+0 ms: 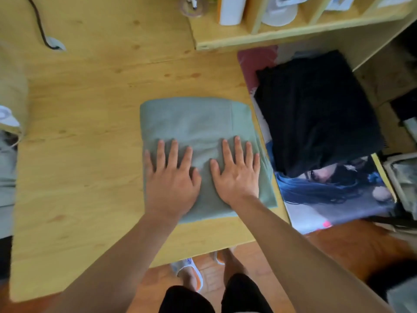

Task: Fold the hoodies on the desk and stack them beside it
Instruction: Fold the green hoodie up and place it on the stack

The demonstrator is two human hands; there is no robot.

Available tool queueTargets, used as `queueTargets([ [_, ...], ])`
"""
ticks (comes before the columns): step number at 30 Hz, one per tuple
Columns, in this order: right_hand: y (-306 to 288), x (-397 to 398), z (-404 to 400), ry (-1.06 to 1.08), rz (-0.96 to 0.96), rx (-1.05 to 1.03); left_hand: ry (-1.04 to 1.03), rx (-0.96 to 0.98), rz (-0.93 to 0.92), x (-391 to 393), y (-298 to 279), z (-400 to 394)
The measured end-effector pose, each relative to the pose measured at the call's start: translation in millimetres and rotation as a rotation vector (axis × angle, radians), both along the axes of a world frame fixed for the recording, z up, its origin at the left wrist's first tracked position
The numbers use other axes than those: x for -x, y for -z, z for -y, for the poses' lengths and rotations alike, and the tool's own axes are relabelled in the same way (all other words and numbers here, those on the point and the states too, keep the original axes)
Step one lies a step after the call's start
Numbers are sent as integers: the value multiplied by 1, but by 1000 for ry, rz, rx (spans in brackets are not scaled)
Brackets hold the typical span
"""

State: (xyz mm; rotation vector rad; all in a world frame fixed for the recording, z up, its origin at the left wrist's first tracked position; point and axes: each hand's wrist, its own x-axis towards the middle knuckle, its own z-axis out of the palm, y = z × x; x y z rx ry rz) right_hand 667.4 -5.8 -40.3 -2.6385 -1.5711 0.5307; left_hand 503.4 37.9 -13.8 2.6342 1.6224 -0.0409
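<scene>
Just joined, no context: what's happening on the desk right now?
A person presses both hands flat on a folded green hoodie lying on the wooden desk: left hand, right hand, fingers spread. A folded black garment already lies to the right, beside the desk.

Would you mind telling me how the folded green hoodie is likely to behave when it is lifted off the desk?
The green hoodie is soft cloth folded into layers, so it will probably sag and may unfold unless supported from beneath. It looks light for its size. Both the left hand and right hand press it flat, and on the smooth desk it would likely slide if pushed.
</scene>
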Motion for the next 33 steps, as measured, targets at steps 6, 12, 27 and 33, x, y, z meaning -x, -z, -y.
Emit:
queueTargets([
  [6, -6, -17, 4, -20, -30, 29, -49, 121, 11, 20, 9, 10],
  [12, -20, 25, 48, 152, -26, 122, 172, 21, -37, 61, 5, -8],
  [27, -59, 54, 72, 242, -316, 17, -715, 480, 553, 151, -14, 85],
  [33, -29, 80, 95, 331, -306, 90, -904, 703, 785, 161, -11, 77],
])
